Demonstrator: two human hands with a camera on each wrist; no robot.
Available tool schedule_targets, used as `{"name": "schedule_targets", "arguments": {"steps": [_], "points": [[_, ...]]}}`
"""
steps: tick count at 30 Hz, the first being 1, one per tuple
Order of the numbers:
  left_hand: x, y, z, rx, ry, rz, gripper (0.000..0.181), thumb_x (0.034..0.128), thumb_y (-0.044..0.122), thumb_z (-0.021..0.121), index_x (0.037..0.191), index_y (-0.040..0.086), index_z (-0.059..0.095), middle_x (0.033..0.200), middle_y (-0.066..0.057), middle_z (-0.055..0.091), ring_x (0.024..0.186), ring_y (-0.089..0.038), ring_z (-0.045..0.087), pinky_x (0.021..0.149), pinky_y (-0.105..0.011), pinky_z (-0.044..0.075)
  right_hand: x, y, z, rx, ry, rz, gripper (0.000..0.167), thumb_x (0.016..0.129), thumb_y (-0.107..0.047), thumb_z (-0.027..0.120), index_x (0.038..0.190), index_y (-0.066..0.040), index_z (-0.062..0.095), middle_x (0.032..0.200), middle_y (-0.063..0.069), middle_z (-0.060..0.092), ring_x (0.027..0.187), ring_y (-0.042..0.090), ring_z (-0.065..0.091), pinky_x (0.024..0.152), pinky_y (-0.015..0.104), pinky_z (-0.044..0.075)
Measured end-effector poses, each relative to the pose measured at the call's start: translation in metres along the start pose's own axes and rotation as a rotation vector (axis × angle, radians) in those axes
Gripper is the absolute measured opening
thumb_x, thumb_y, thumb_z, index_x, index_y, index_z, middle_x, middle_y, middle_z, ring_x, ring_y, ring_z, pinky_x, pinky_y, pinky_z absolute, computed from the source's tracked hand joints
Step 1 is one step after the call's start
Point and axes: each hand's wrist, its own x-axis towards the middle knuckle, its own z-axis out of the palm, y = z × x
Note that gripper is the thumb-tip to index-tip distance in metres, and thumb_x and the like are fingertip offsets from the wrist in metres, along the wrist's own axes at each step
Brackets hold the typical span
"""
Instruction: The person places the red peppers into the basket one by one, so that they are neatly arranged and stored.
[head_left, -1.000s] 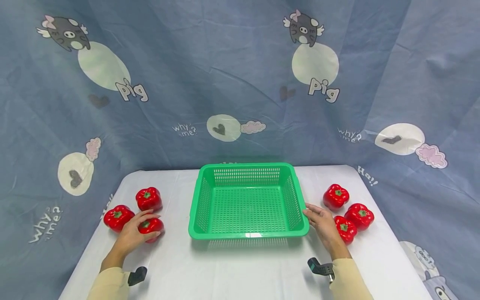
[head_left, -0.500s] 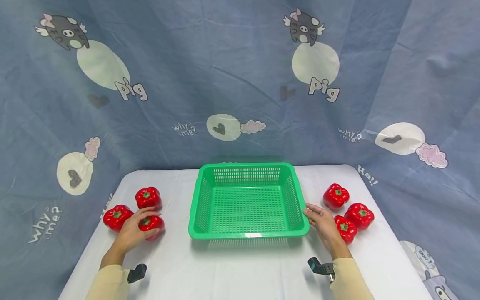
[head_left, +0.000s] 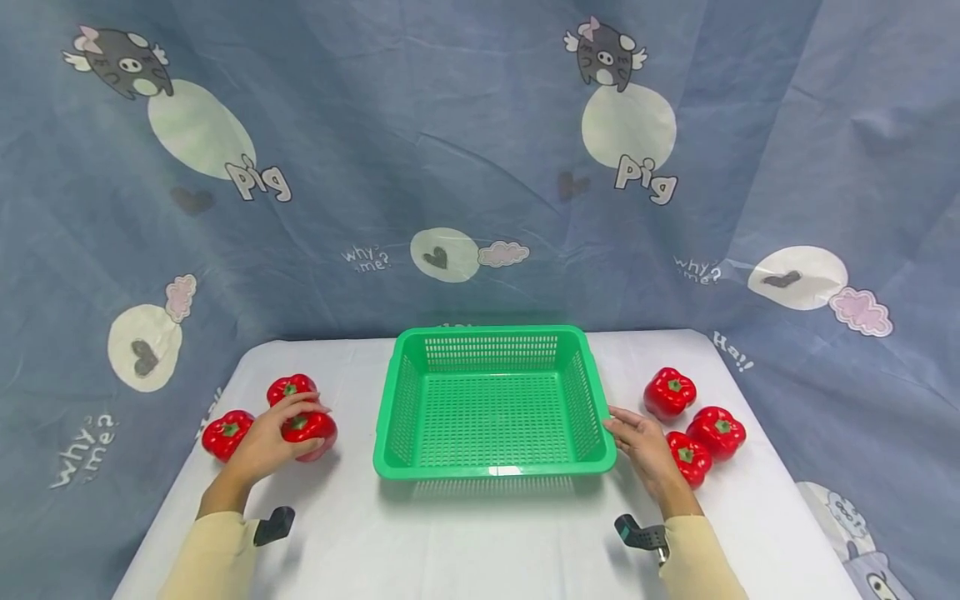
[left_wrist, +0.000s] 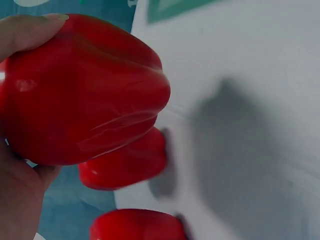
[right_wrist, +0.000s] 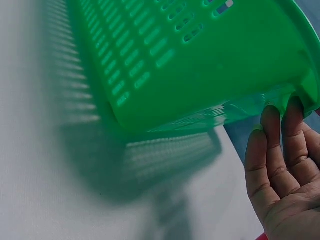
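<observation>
In the head view my left hand [head_left: 266, 443] grips a red bell pepper [head_left: 315, 433], which hangs just above the table. The left wrist view shows that pepper [left_wrist: 95, 90] close up, with its shadow apart from it on the white cloth. Two more red bell peppers lie near this hand: one behind [head_left: 288, 387], partly hidden by the fingers, and one to its left [head_left: 225, 435]. At the green basket's [head_left: 495, 473] right side, my right hand [head_left: 647, 450] holds the rim. Its fingers [right_wrist: 272, 145] reach up under the rim in the right wrist view; the thumb is hidden there.
Three red bell peppers sit right of the basket: one at the back [head_left: 670, 393], one at the right [head_left: 717, 433], one beside my right wrist [head_left: 688, 458]. White cloth covers the table [head_left: 465, 550]. A blue printed curtain [head_left: 480, 167] hangs behind and beside it.
My left hand has raised the nearest left bell pepper off the table and shifted it slightly away and to the right. The right hand keeps its place on the basket.
</observation>
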Motion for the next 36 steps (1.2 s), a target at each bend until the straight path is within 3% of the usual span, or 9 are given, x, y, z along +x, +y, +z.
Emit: {"name": "schedule_targets", "arguments": {"steps": [15, 23, 36], "points": [[0.013, 0.034, -0.015, 0.036, -0.077, 0.101, 0.058, 0.0698, 0.015, 0.084, 0.123, 0.009, 0.061, 0.139, -0.022, 0.04, 0.122, -0.048, 0.037, 0.074, -0.05, 0.057, 0.0, 0.001, -0.001, -0.004, -0.012, -0.017, 0.051, 0.095, -0.019, 0.061, 0.137, 0.008, 0.046, 0.114, 0.009, 0.069, 0.094, 0.008, 0.065, 0.084, 0.018, 0.051], [0.022, 0.045, -0.016, 0.062, -0.059, 0.229, 0.045, 0.0737, 0.014, 0.081, 0.116, 0.012, 0.067, 0.132, -0.017, 0.049, 0.117, -0.042, 0.044, 0.074, -0.046, 0.058, 0.003, 0.001, -0.002, -0.018, -0.007, -0.016, 0.049, 0.096, -0.017, 0.061, 0.136, 0.008, 0.047, 0.116, 0.011, 0.068, 0.092, 0.006, 0.066, 0.084, 0.019, 0.052], [0.043, 0.083, -0.015, 0.089, -0.127, 0.261, 0.048, 0.0711, 0.013, 0.083, 0.117, 0.013, 0.067, 0.131, -0.017, 0.048, 0.118, -0.042, 0.044, 0.077, -0.048, 0.057, 0.001, 0.001, -0.001, 0.005, -0.018, -0.005, 0.049, 0.096, -0.016, 0.059, 0.138, 0.007, 0.046, 0.115, 0.008, 0.068, 0.092, 0.007, 0.066, 0.083, 0.019, 0.052]]}}
